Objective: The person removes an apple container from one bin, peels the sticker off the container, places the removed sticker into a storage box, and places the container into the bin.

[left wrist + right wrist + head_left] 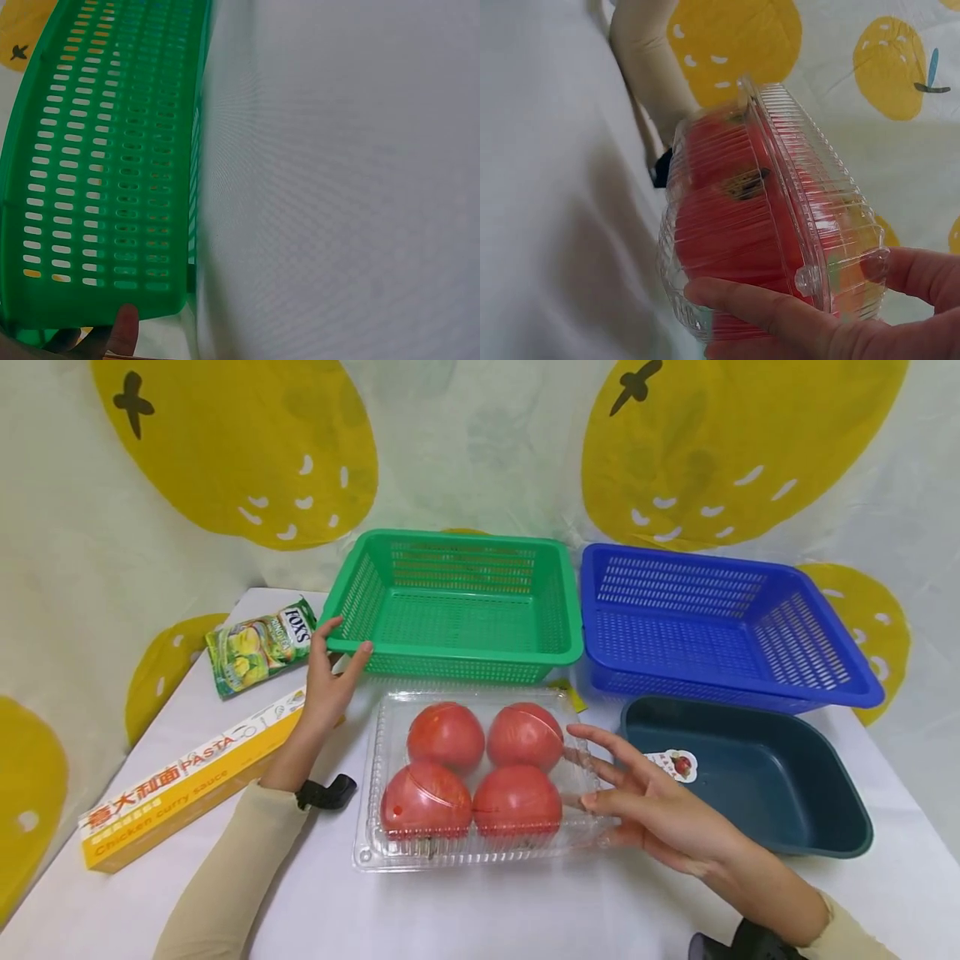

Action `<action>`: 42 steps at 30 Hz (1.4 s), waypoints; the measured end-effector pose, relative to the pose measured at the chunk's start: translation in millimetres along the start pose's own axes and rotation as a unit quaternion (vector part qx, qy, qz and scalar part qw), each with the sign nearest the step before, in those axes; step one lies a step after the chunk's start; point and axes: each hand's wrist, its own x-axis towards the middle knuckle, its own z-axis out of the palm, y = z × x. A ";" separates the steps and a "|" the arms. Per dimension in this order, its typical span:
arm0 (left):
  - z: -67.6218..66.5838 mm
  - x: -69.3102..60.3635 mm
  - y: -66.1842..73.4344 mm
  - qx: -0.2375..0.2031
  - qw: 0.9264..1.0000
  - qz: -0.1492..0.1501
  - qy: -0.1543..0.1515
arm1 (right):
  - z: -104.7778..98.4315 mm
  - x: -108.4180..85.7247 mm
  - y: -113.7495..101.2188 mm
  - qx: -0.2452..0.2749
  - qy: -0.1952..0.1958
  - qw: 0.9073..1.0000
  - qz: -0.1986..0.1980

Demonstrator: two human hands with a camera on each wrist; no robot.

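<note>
A clear plastic clamshell box (465,853) of several red tomatoes (444,737) is at the middle of the head view. My right hand (660,806) grips its right end, thumb on one face and fingers on the other. The right wrist view shows the box (806,202) side-on, its ribbed lid and base pressed together, with the right hand (795,322) around its end. At the green basket (468,656), my left hand (330,681) holds the front left corner. In the left wrist view a fingertip (127,319) lies against the basket's outer wall (82,304); the other fingers are mostly hidden.
A blue basket (720,681) stands right of the green one, and a dark teal tub (757,785) sits in front of it. To the left lie a green Fox's candy bag (258,647) and a yellow pasta box (187,785). A fruit-print cloth (480,452) hangs behind.
</note>
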 end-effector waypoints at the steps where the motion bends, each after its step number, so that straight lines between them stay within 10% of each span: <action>1: -0.6 1.4 -3.3 0.000 1.000 0.001 0.001 | -0.1 0.2 -3.0 0.005 -0.005 1.000 -0.001; 10: -2.3 12.9 -33.3 -0.003 1.000 0.027 0.012 | -2.0 6.3 -32.6 0.032 -0.026 0.999 -0.022; 42: -0.4 12.5 -33.1 0.010 1.000 0.028 0.011 | -15.6 113.4 -106.3 0.100 0.098 0.989 -0.048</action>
